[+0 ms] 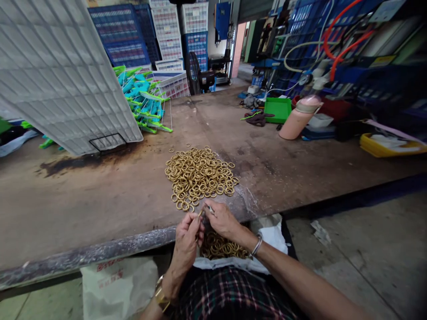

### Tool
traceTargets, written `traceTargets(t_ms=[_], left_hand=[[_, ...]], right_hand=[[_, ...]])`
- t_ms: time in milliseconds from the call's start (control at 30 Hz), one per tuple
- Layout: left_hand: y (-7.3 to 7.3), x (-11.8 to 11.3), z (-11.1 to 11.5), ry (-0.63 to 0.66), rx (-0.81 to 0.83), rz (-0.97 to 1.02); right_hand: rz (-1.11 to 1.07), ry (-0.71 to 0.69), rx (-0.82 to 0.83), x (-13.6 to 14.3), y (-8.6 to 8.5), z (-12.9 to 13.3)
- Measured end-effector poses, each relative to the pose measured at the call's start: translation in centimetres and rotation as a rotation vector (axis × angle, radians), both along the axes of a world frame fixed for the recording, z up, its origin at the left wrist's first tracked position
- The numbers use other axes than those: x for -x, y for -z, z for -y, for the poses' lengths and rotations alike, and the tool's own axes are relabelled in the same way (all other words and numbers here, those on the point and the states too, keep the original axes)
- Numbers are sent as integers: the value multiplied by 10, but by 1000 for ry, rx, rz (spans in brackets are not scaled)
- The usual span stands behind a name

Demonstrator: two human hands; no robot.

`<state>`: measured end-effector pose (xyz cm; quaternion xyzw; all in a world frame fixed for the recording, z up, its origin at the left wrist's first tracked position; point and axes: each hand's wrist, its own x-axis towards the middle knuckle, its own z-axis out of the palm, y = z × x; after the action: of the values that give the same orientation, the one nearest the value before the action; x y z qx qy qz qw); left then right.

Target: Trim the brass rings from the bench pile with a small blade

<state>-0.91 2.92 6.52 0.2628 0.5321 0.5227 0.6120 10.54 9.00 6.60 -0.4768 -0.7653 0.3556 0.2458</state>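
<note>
A heap of brass-coloured rings (pixel 200 173) lies on the worktable (pixel 133 204), close to its front edge. Just in front of the heap my two hands meet, fingertips almost touching. My left hand (pixel 187 238) is closed in a pinch on a single brass ring (pixel 200 213), seen nearly edge-on. In my right hand (pixel 223 218), also closed, is a small grey metal tool (pixel 210 208) held against or very near that ring; fingers hide most of it. Below my hands, more brass rings (pixel 225 248) fill an open white bag (pixel 273 235) at my lap.
A tall white ribbed panel (pixel 66 66) stands at the left, beside green and blue plastic pieces (pixel 143 100). Toward the right are a pink bottle (pixel 298 120), a green tray (pixel 278 110) and a yellow tray (pixel 383 146). Stacked crates (pixel 122 31) stand behind the table.
</note>
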Motion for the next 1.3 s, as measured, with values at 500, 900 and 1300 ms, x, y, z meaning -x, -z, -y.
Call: traceTargets(t_ms=[500, 900, 1300], left_hand=[[5, 6, 4, 42, -104, -230], [-5, 17, 16, -35, 17, 348], [4, 45, 14, -223, 93, 598]], right_hand=[[409, -240, -93, -4, 2, 5], [424, -66, -171, 24, 6, -9], [514, -65, -235, 54, 12, -17]])
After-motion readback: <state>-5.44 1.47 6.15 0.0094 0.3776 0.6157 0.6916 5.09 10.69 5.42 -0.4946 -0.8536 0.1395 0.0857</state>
